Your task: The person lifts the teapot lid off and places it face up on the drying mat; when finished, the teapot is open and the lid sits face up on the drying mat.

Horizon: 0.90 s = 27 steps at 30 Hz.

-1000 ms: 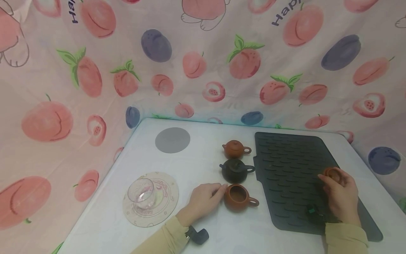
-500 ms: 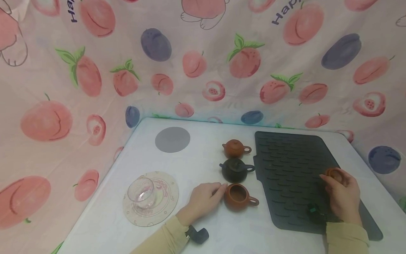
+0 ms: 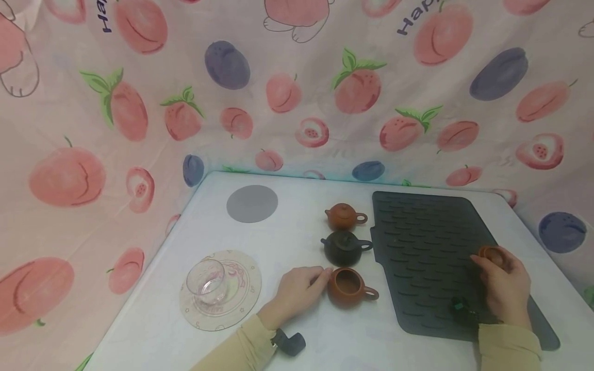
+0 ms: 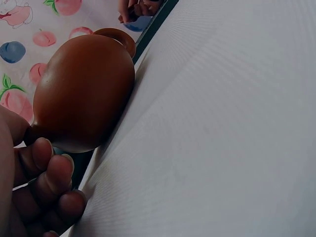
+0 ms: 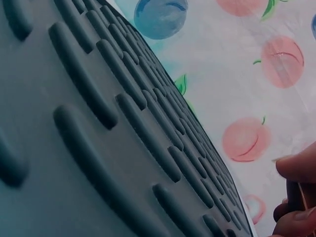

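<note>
Looks like lid-off stage: left hand [image 3: 297, 292] pinches the near clay teapot [image 3: 345, 300] by its spout, right hand [image 3: 508, 292] pinches probably its lid [image 3: 492, 254] over the right-side ribbed mat [image 3: 417, 257], so gentle lowering's called for.

Brn teapot [image 3: 347, 297] upright, open-top; lid [image 3: 493, 254] in-hand.
</note>
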### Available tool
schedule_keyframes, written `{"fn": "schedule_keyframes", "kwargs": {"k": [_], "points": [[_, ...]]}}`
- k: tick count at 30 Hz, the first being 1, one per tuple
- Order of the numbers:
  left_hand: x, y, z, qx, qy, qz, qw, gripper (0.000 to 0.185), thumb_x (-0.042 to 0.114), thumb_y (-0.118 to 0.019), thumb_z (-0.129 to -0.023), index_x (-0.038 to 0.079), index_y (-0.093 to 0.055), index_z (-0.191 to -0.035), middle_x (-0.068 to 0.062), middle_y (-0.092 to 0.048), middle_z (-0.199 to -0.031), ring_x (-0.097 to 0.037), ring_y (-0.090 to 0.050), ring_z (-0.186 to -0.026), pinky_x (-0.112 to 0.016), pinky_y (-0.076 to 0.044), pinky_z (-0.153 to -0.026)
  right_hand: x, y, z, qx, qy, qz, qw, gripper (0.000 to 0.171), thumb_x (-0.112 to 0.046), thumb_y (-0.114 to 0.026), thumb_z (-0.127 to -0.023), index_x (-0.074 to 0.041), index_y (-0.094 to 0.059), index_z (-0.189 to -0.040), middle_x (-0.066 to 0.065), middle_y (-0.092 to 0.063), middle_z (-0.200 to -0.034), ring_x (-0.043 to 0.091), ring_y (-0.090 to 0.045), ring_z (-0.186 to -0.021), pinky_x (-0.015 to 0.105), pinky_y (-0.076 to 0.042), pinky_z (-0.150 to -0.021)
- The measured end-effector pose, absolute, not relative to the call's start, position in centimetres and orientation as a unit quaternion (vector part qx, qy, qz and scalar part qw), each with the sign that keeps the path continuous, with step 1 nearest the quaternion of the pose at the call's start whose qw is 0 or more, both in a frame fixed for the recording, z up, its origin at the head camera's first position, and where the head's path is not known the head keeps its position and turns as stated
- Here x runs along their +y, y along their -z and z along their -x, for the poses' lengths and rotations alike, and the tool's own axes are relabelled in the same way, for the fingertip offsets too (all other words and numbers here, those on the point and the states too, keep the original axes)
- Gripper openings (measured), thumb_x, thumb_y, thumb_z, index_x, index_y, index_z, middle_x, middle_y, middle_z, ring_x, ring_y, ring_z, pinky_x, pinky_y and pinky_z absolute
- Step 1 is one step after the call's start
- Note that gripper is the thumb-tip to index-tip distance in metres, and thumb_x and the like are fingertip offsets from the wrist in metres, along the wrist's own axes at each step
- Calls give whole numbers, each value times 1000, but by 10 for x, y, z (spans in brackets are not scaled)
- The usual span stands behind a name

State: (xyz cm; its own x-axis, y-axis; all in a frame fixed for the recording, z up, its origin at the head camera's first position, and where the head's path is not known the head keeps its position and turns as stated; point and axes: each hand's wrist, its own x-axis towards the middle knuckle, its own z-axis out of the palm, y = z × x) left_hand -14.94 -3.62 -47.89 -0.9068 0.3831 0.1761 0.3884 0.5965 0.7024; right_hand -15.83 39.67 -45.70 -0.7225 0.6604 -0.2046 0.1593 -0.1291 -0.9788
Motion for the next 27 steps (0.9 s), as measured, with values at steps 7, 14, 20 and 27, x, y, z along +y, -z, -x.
{"fn": "schedule_keyframes", "kwargs": {"k": [7,14,20,27], "points": [[-36,478,150,-894,393,215,0,52,53,-39,-109,26,-50,-66,13,-43,-57,-6,-44,-56,-25,-34,-55,396,458,157,-696,-602,339,194,81,-7,-75,-91,-15,-32,-160,-14,-63,-122,4,-55,-110,14,-47,-81],[-36,478,149,-894,393,216,0,51,52,-39,-109,25,-51,-66,13,-44,-58,-6,-45,-57,-25,-35,-55,394,459,158,-755,-516,357,191,81,-17,-72,-94,-14,-26,-161,8,-43,-153,15,-46,-131,31,-38,-109],[-37,478,149,-894,392,218,0,51,51,-39,-109,25,-52,-67,13,-46,-58,-6,-46,-57,-25,-35,-55,393,457,157,-749,-516,366,198,80,-16,-73,-92,-14,-29,-159,5,-40,-148,19,-44,-131,31,-39,-106],[-37,479,150,-894,392,218,2,51,51,-39,-109,25,-52,-67,13,-45,-58,-6,-46,-57,-26,-35,-55,394,458,152,-780,-478,354,191,80,-18,-71,-93,-5,-26,-159,22,-28,-161,36,-29,-147,44,-25,-118]]}}
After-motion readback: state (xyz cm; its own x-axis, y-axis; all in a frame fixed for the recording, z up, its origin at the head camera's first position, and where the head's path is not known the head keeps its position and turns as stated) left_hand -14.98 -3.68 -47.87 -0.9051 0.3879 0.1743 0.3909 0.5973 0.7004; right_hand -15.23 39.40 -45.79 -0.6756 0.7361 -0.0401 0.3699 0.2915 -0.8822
